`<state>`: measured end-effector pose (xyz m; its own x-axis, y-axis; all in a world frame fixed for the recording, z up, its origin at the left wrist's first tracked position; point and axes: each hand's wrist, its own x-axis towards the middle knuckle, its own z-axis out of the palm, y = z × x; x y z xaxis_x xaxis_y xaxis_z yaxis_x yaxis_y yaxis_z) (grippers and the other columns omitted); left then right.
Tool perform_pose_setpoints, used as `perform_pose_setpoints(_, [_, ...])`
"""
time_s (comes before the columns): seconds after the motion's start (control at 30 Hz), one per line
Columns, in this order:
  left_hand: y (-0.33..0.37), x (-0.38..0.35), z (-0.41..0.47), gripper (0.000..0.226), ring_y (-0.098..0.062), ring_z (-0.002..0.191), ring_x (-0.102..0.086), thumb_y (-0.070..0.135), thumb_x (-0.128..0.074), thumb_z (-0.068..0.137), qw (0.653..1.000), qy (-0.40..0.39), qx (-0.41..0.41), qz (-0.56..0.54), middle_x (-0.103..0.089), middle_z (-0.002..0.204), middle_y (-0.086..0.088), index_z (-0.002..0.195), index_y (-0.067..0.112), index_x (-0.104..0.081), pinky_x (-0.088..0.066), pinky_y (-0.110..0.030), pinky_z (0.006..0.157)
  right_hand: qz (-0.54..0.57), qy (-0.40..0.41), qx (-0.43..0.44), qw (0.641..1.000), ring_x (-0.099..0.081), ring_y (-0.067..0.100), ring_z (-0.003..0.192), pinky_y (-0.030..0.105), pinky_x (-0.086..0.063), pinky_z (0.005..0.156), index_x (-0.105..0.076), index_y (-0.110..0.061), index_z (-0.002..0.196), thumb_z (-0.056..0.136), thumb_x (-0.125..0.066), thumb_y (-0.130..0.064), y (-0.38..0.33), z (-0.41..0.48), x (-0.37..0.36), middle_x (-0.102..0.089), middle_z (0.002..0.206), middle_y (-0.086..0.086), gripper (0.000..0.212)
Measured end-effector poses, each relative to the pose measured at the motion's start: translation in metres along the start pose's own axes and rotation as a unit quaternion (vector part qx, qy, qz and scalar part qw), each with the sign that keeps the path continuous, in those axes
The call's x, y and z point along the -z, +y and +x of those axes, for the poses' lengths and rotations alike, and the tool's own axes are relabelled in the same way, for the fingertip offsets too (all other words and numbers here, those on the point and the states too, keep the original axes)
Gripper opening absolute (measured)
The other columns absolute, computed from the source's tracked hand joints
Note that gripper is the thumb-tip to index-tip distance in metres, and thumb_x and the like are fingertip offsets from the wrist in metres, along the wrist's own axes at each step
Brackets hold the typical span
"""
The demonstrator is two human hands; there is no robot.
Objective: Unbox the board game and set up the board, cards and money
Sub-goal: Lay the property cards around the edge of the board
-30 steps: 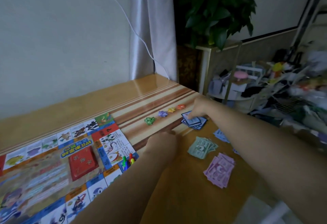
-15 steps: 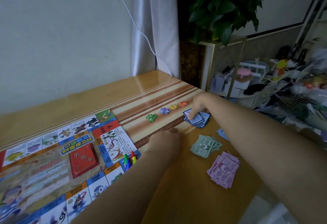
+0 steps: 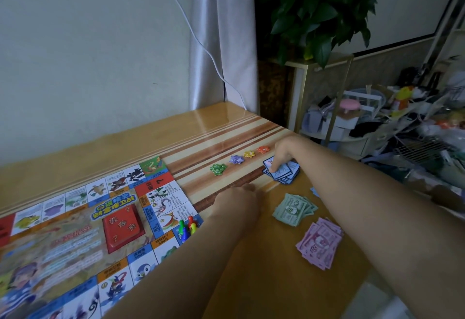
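Board (image 3: 75, 218) lies unfolded on the table's (image 3: 176, 132) left, a red card deck (image 3: 122, 228) marked 机会卡 at its centre, pawns (image 3: 187, 228) on a corner near a "500元" square. Left hand (image 3: 239, 201) rests on the wood, fingers curled. Four star tokens (image 3: 236, 159) line up. Green notes (image 3: 293, 209) and pink "1000" notes (image 3: 320, 242) need squaring. Right hand (image 3: 283, 152) presses fingertips on loose blue cards (image 3: 283, 172); setup looks nearly finished.

Pale wall (image 3: 88, 41), grey curtain (image 3: 221, 36), leafy plant (image 3: 319, 9), cluttered shelves (image 3: 402, 122), dim light.
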<state>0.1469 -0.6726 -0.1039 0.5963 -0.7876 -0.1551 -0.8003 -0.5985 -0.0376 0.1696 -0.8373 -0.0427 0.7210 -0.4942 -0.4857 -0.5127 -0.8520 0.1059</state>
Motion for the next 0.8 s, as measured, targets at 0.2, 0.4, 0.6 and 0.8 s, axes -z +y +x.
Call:
perform_pose_setpoints(0.2, [0.0, 0.002, 0.0, 0.048, -0.027, 0.133, -0.041, 0.024, -0.045, 0.1, 1.0, -0.003, 0.003, 0.002, -0.032, 0.152, 0.001, 0.146, 0.029, -0.032, -0.048, -0.042, 0.098, 0.024, 0.009, 0.01, 1.0, -0.052, 0.02, 0.088, 0.029, -0.042, 0.08, -0.05, -0.003, 0.126, 0.092, -0.059, -0.035, -0.003, -0.004, -0.001, -0.057, 0.114, 0.01, 0.048])
perform_pose_setpoints(0.4, [-0.001, 0.001, -0.003, 0.045, -0.027, 0.131, -0.043, 0.026, -0.041, 0.101, 1.0, 0.012, -0.013, 0.001, -0.033, 0.151, 0.001, 0.146, 0.029, -0.033, -0.048, -0.042, 0.097, 0.054, 0.116, 0.022, 0.992, -0.058, 0.028, 0.096, 0.03, -0.043, 0.072, -0.049, -0.002, 0.118, 0.094, -0.05, -0.012, -0.013, -0.012, -0.021, -0.058, 0.104, 0.014, 0.026])
perform_pose_setpoints(0.6, [-0.005, 0.011, -0.012, 0.044, -0.023, 0.119, -0.052, 0.022, -0.044, 0.098, 0.997, 0.063, -0.005, -0.052, -0.047, 0.139, 0.0, 0.141, 0.03, -0.04, -0.05, -0.036, 0.088, 0.21, 0.173, 0.105, 0.957, -0.047, 0.025, 0.085, 0.027, -0.034, 0.055, -0.04, -0.008, 0.106, 0.094, -0.045, -0.008, -0.007, -0.029, -0.026, -0.052, 0.106, 0.017, 0.012])
perform_pose_setpoints(0.8, [-0.024, 0.059, -0.056, 0.024, -0.019, 0.091, -0.062, 0.019, -0.041, 0.099, 0.728, 0.188, 0.123, -0.648, -0.067, 0.103, -0.006, 0.097, 0.02, -0.064, -0.048, -0.032, 0.078, 0.452, 0.186, 0.237, 0.84, -0.06, 0.026, 0.1, 0.039, -0.051, 0.086, -0.047, -0.013, 0.126, 0.087, -0.055, -0.007, -0.026, -0.076, -0.017, -0.06, 0.114, 0.01, 0.04])
